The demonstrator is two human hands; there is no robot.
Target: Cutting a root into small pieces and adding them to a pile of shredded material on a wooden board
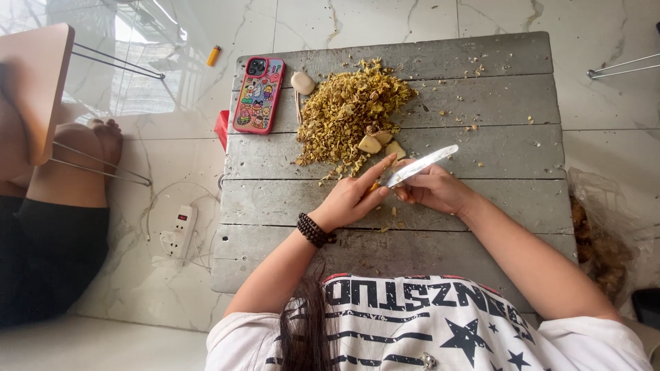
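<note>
My right hand [434, 188] grips a knife [421, 164] whose shiny blade points up and to the right. My left hand [355, 197], a dark bead bracelet on its wrist, pinches a small yellowish piece [375, 185] against the blade's base. Just beyond my hands lie two or three pale peeled chunks [371, 143] at the near edge of a big heap of yellow-brown peelings [347, 110]. All of this is on a low grey wooden plank table [495, 103].
A phone in a red cartoon case [258, 94] and a pale oval stone [302, 82] lie at the table's far left. On the marble floor are a yellow lighter [214, 55], a white power strip [180, 231], and a plastic bag of brown roots [598, 240]. Another person's leg [65, 165] rests at left.
</note>
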